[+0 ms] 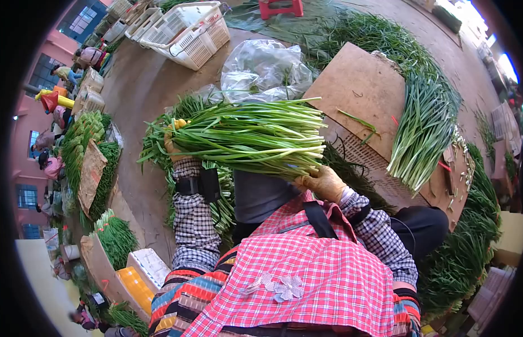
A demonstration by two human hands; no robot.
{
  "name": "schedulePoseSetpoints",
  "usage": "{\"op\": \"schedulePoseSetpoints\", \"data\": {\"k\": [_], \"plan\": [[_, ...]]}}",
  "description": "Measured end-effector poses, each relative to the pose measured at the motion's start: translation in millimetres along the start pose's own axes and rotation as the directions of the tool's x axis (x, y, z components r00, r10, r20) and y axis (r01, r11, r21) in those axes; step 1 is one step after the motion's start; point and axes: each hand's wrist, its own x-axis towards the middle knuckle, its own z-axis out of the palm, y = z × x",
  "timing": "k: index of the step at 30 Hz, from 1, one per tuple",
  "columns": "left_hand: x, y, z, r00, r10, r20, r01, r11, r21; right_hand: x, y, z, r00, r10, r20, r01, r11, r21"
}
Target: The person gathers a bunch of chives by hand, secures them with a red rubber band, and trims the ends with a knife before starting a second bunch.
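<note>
A thick bunch of garlic chives (256, 135) lies crosswise in front of me, held up above my lap. My left hand (174, 143), in a yellowish glove, is closed around its leafy end, with leaves covering part of the fingers. At the pale stem ends, my right hand (324, 184), also gloved, grips the lower edge of the bunch; some of its fingers are hidden beneath the stems. More chives (221, 205) lie below the bunch, beside my left forearm. To the right, a cardboard sheet (360, 92) carries a few loose stalks (357, 119).
Large piles of chives (424, 123) curve around my right side. Ahead are a clear plastic bag (264, 70), white crates (188, 39) and a red stool (280, 8). A box of bundled greens (112, 238) stands at left. Several people work along the left wall.
</note>
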Motion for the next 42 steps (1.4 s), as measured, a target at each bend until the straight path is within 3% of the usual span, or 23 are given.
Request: {"op": "schedulePoseSetpoints", "data": {"k": [4,5,6,7,9,10,12,13,15,17,18,21,22,25,26,28,31,32,33,35,37,40,42], "plan": [[5.1,0.7,-10.8,0.999,0.039,-0.008,-0.039,0.999,0.021,-16.4,1.0,-38.7,0.993,0.017,-0.113,-0.073,0.857,-0.510],[4.9,1.4,-10.1,1.000,0.025,0.011,-0.024,1.000,-0.007,-18.9,1.6,-59.2,0.989,0.099,-0.106,-0.145,0.697,-0.702],[2.2,1.6,-5.2,1.000,-0.003,-0.006,0.003,1.000,-0.018,-21.7,17.3,-79.9,0.987,0.000,-0.163,-0.155,0.313,-0.937],[1.4,1.0,-3.9,1.000,-0.002,-0.016,0.002,1.000,-0.017,-22.2,17.9,-87.0,0.947,0.129,-0.293,-0.292,-0.025,-0.956],[1.6,-0.6,-3.0,0.999,0.000,-0.034,-0.001,1.000,-0.013,-38.8,11.3,-81.7,0.963,-0.099,-0.249,-0.253,-0.031,-0.967],[2.2,-1.2,-3.7,0.999,-0.017,-0.035,0.016,1.000,-0.026,-41.5,2.4,-77.0,0.985,0.004,-0.174,-0.168,0.299,-0.940],[2.7,-1.9,-4.9,0.998,-0.054,-0.035,0.052,0.997,-0.052,-38.6,-16.6,-55.7,0.993,0.104,0.054,-0.058,0.835,-0.547],[3.2,-3.2,-4.4,0.998,-0.045,-0.034,0.043,0.998,-0.043,-31.0,-11.3,-48.1,0.992,0.093,0.086,-0.041,0.878,-0.477],[3.3,-4.7,-2.7,0.999,-0.022,-0.029,0.021,1.000,-0.022,-19.9,-19.1,-17.2,0.985,-0.049,0.165,0.130,0.838,-0.530],[2.7,-4.6,-0.1,0.999,-0.010,-0.047,0.010,1.000,0.001,-9.4,-22.1,3.3,0.984,0.022,0.176,0.065,0.879,-0.473],[1.2,-3.2,0.6,0.998,0.001,-0.060,0.000,1.000,0.015,2.4,-4.8,4.7,0.974,-0.153,0.167,0.216,0.847,-0.486],[-3.1,-3.5,5.6,0.997,-0.075,-0.018,0.073,0.993,-0.096,7.1,-5.0,9.8,0.998,-0.024,0.055,0.031,0.989,-0.143],[-3.6,-4.5,5.3,0.997,-0.074,-0.018,0.071,0.991,-0.113,3.7,-10.2,17.4,0.988,-0.152,0.007,0.151,0.973,-0.174],[-3.2,-7.4,2.2,0.999,-0.006,-0.043,0.006,1.000,-0.002,4.2,-22.3,17.6,0.993,0.118,0.020,-0.102,0.921,-0.376],[2.7,-8.3,-8.5,0.996,-0.012,-0.086,0.009,0.999,-0.033,4.6,-18.0,14.1,0.992,0.106,0.071,-0.065,0.898,-0.436],[2.1,-7.0,-5.4,0.988,-0.033,-0.152,0.028,0.999,-0.031,15.1,3.9,-1.3,0.988,-0.089,0.126,0.145,0.814,-0.563],[0.9,-9.8,5.9,0.993,0.116,-0.003,-0.115,0.991,0.067,16.8,28.4,-37.6,0.913,-0.325,0.247,0.380,0.455,-0.805],[-0.6,-7.6,7.2,0.993,0.027,-0.116,-0.031,0.999,-0.031,4.3,12.8,-37.0,0.994,-0.100,0.034,0.088,0.610,-0.788],[0.3,-5.3,3.3,0.994,0.018,-0.105,-0.020,1.000,-0.019,-10.1,-2.7,-36.4,0.976,0.154,-0.155,-0.219,0.685,-0.695],[4.3,-2.4,-2.1,0.997,0.006,-0.075,-0.006,1.000,0.009,-21.7,10.7,-67.5,0.970,-0.133,-0.203,-0.138,0.387,-0.912],[0.2,-3.6,4.4,0.996,0.011,-0.090,-0.013,1.000,-0.020,-21.1,42.3,-117.2,0.909,0.077,-0.410,-0.394,-0.164,-0.904],[5.2,-1.8,-4.9,0.999,0.006,-0.049,-0.007,1.000,-0.024,-49.3,-10.7,-89.8,0.923,0.146,-0.356,-0.359,-0.002,-0.933],[2.7,-4.0,-1.4,1.000,-0.016,-0.027,0.015,0.998,-0.058,-48.5,-19.2,-73.4,0.988,-0.059,-0.141,-0.095,0.482,-0.871]]}}
